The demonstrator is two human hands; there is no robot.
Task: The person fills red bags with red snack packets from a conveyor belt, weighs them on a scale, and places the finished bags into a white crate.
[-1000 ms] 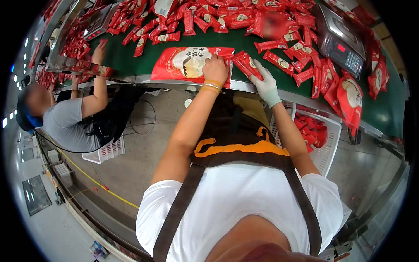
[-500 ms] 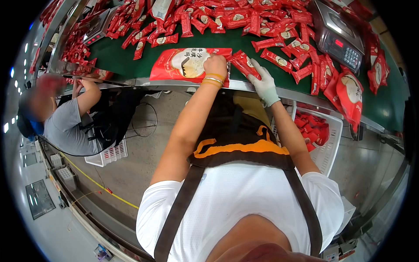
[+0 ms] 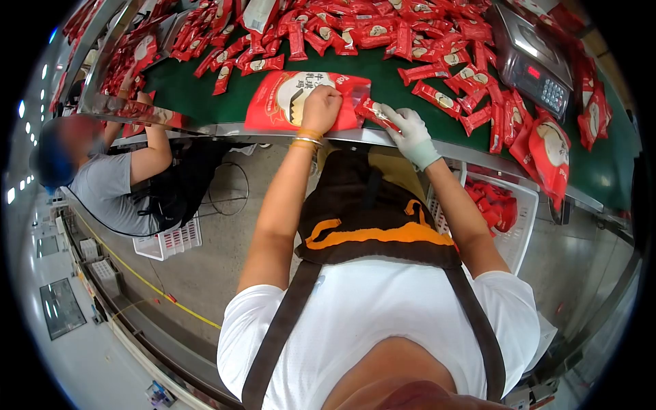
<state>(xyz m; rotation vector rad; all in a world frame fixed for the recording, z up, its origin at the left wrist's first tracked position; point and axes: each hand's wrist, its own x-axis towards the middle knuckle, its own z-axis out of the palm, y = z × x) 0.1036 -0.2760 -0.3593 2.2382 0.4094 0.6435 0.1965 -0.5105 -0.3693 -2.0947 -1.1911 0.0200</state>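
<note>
So the left hand [image 3: 321, 108] is bare and loosely curled, nearly a fist, over the big glossy red pouch [image 3: 277, 102] with the cream printed patch. It covers part of the dark lettering, and the fingertips are tucked under, so I can't tell if they're pinching the film or just resting. The pouch lies flat on the smooth green work surface [image 3: 205, 106], its lower edge by the shiny metal rim [image 3: 437, 145].

The right hand [image 3: 412, 137], in a thin whitish glove, is part-way closed on a small crinkly red packet [image 3: 373, 111] right at the pouch's right end. The fingers hide the packet's far end, and the exact grip is hard to make out.

More slim red packets [image 3: 437, 99] are heaped around, cut off at the top. The white slatted plastic crate [image 3: 523, 219] is partly hidden by the right arm, and the co-worker's hands are hard to make out.
</note>
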